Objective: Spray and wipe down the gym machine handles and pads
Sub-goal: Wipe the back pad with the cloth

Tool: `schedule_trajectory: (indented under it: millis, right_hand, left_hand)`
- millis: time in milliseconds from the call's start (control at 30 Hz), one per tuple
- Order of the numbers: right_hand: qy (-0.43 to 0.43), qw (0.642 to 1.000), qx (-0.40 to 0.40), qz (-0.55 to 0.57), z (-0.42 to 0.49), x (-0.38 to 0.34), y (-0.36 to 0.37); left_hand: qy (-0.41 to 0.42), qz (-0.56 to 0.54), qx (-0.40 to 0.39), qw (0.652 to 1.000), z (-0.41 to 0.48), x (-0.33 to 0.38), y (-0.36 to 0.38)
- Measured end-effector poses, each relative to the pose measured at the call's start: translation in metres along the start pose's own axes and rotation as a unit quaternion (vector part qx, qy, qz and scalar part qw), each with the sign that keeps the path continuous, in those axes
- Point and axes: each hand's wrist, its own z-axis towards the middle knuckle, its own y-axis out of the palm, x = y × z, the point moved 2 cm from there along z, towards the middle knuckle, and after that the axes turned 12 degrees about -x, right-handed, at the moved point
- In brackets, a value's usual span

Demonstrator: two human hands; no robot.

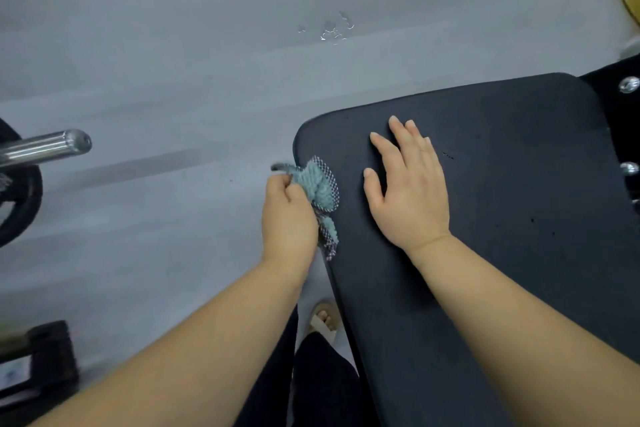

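Left hand [289,215] fisted round a bunched cloth [318,184], pressing it against the rounded left edge of the black bench pad [502,184]. Right hand [408,191] lies flat on the pad top, fingers spread and straight, holding nothing; I read it as a brace.

Step in hand, my judgement: wiping the pad's side edge. To do it well I'd open the cloth out for more contact, run it along the edge toward the near end, then cover the top where the right hand rests. No spray bottle in view.

Cloth: teal looped pile with a checked mesh backing, soft and crumpled. Pad: matte dark vinyl, smooth, a few small specks, rounded corners. Far left, a polished chrome bar end [48,147]. Grey floor [173,45] with a few wet drops [332,29].
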Motion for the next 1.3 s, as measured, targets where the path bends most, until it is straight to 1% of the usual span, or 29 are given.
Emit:
schedule_trajectory:
  millis: [67, 100, 133, 267, 367, 467, 533, 600, 633, 700, 767, 833, 900, 933, 1000, 1100, 1167, 1233, 1300]
  right_hand:
    - [0.000, 1.000, 0.003, 0.005, 0.000, 0.000, 0.000]
    - [-0.001, 1.000, 0.001, 0.008, 0.000, -0.001, 0.000]
    - [-0.006, 1.000, 0.001, 0.012, -0.001, 0.001, 0.000]
    - [-0.041, 0.998, -0.025, 0.044, -0.005, 0.005, -0.004]
    - [-0.059, 0.997, -0.031, 0.051, -0.035, 0.013, -0.005]
    - [-0.048, 0.998, -0.032, 0.030, -0.085, 0.020, -0.002]
    - [-0.031, 0.999, -0.028, 0.031, -0.116, 0.024, 0.000]
    - [-0.013, 0.999, -0.021, 0.029, -0.144, 0.029, 0.003]
    - [-0.009, 1.000, -0.016, 0.022, -0.155, 0.031, 0.005]
    - [-0.008, 1.000, -0.002, -0.002, -0.173, 0.031, 0.010]
    - [-0.007, 1.000, 0.010, -0.018, -0.181, 0.031, 0.014]
    - [-0.001, 1.000, 0.021, -0.019, -0.180, 0.030, 0.016]
    - [0.003, 0.999, 0.032, -0.025, -0.178, 0.029, 0.018]
    - [0.003, 0.999, 0.039, -0.029, -0.176, 0.029, 0.018]
    - [0.003, 0.998, 0.048, -0.039, -0.177, 0.028, 0.020]
    - [0.007, 0.997, 0.061, -0.045, -0.178, 0.026, 0.021]
    - [0.009, 0.997, 0.064, -0.050, -0.178, 0.025, 0.021]
    - [0.011, 0.997, 0.064, -0.051, -0.178, 0.024, 0.020]
    - [0.010, 0.997, 0.063, -0.053, -0.178, 0.024, 0.020]
  left_hand:
    - [-0.022, -0.079, -0.026, 0.996, -0.009, -0.003, 0.009]
    - [-0.029, -0.105, -0.027, 0.994, -0.004, 0.000, 0.013]
    - [-0.027, -0.105, -0.021, 0.994, 0.001, 0.006, 0.016]
    - [0.029, 0.022, 0.026, 0.999, 0.035, 0.026, 0.013]
    - [0.064, 0.055, 0.042, 0.996, 0.029, 0.005, 0.016]
    - [0.073, 0.057, 0.043, 0.995, -0.021, -0.042, 0.028]
    - [0.090, 0.054, 0.023, 0.994, -0.071, -0.072, 0.037]
    - [0.073, 0.052, 0.006, 0.996, -0.113, -0.092, 0.044]
    - [0.068, 0.050, 0.001, 0.996, -0.118, -0.097, 0.045]
    - [0.085, 0.052, -0.008, 0.995, -0.102, -0.094, 0.042]
    - [0.101, 0.053, 0.010, 0.993, -0.064, -0.075, 0.034]
    - [0.091, 0.073, 0.026, 0.993, -0.028, -0.052, 0.027]
    - [0.099, 0.072, 0.038, 0.992, -0.010, -0.041, 0.026]
    - [0.109, 0.063, 0.043, 0.991, -0.014, -0.041, 0.029]
    - [0.114, 0.064, 0.049, 0.990, -0.049, -0.066, 0.040]
    - [0.112, 0.059, 0.012, 0.992, -0.132, -0.118, 0.053]
    - [0.107, 0.060, -0.012, 0.992, -0.172, -0.136, 0.057]
    - [0.089, 0.061, -0.019, 0.994, -0.172, -0.137, 0.055]
    - [0.082, 0.056, -0.016, 0.995, -0.142, -0.119, 0.051]
